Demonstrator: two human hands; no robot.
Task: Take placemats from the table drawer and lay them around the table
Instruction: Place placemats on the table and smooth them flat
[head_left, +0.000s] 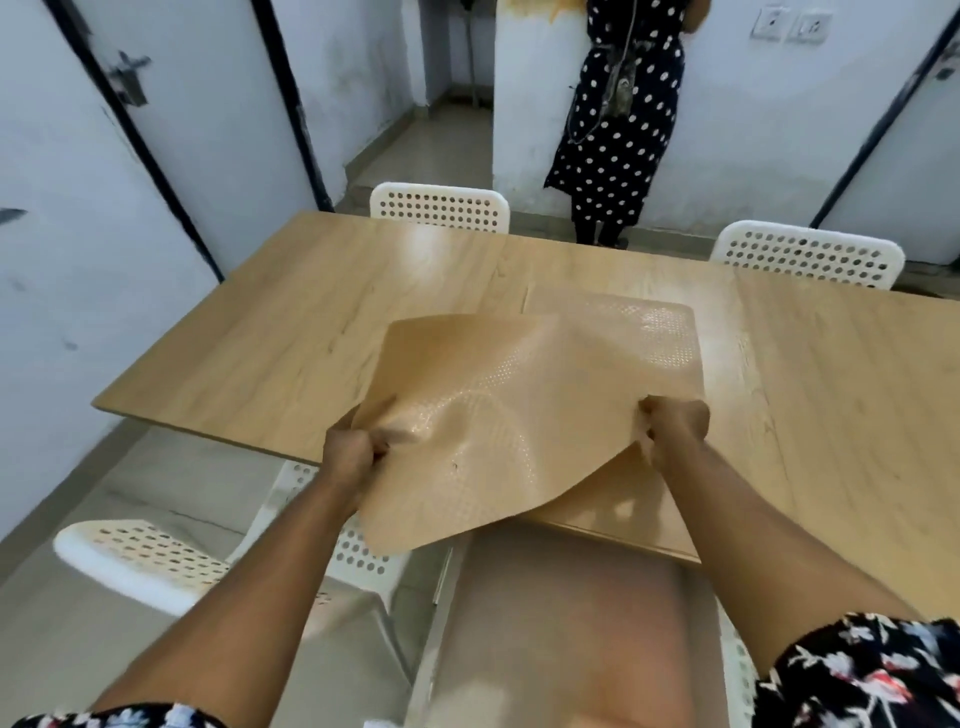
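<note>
Placemat (498, 415) gripped by my left hand (350, 457) and right hand (675, 423) over the table (291, 332); another perhaps already laid underneath; remaining places bare.

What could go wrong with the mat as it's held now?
Both hands, left and right, grip only the near edge of the mat, which is buckled, so it may land creased. Its near part hangs past the table edge; released here, it could slide off.
</note>
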